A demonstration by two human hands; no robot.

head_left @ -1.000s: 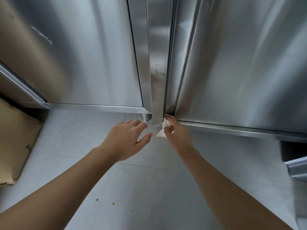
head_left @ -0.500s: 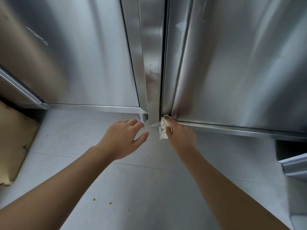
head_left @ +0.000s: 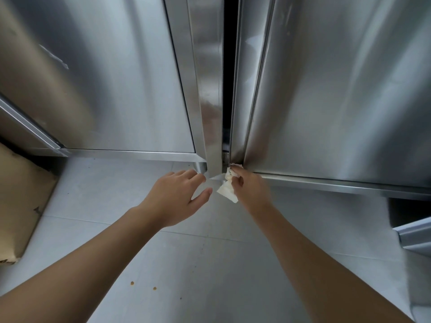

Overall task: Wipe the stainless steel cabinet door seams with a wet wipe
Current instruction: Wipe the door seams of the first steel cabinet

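right hand (head_left: 250,190) first: fingers and thumb curled, pinching a crumpled wet wipe (head_left: 227,188), its top pressed against the bottom corner of the right door (head_left: 338,89), where that door's inner edge meets its lower rail; the rest of the wipe hangs loose below the fingers, and it carries brownish marks (so it has likely picked up some dirt); left hand (head_left: 177,197) holds nothing, fingers relaxed and spread, fingertips at the foot of the centre post (head_left: 210,89); whether they touch the metal i cannot tell; between post and right door runs the dark vertical seam (head_left: 226,89), the door a little ajar; the left door (head_left: 105,78) is closed beside the post; below lie the grey floor (head_left: 210,264), a few crumbs (head_left: 132,283), and cardboard (head_left: 21,194) at the left edge; as for progress, the wipe sits at the very bottom of this seam, so this stroke looks near its end; cloudy smears show higher on the post, and the horizontal seams along both lower rails probably remain.
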